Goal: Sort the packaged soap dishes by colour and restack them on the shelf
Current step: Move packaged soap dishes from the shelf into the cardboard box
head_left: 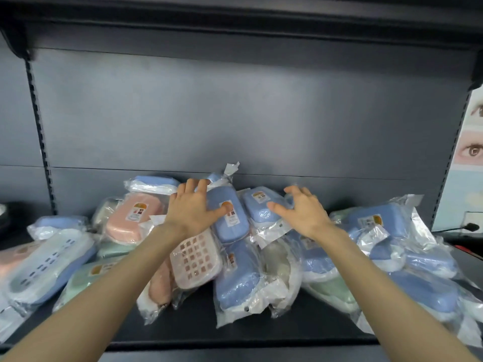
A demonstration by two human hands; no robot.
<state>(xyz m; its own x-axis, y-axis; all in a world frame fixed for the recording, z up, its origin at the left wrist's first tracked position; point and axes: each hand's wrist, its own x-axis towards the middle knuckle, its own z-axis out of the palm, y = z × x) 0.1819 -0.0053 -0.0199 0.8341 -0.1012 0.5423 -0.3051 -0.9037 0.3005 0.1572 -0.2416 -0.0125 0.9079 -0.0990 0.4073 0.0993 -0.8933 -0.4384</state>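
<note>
- Left hand is reaching over the middle of the heap in the head view, fingers spread and loose, gripping nothing. Its thumb is lying on the label of a blue soap dish just to its right.
- Right hand is hovering with fingers spread and lightly bent, also holding nothing. Its thumb is pointing at a second blue dish, which is leaning against the first.
- Both blue packages are sitting between the two hands. The first one's long axis is running away from the person, its far end tilting slightly left. The left hand is looking nearer to the first and the right hand nearer to the second.
- Colours are lying mixed: a pink dish left of the left hand, a pink grid-faced dish by that wrist, pale green ones at lower left, and more blue packs piling up on the right.
- Open room is showing only along the bare front strip of the shelf, near its edge. Behind, the heap is crowding toward the back panel, so lifting up and toward the person is probably offering the freest path, with loose bags likely sliding.
</note>
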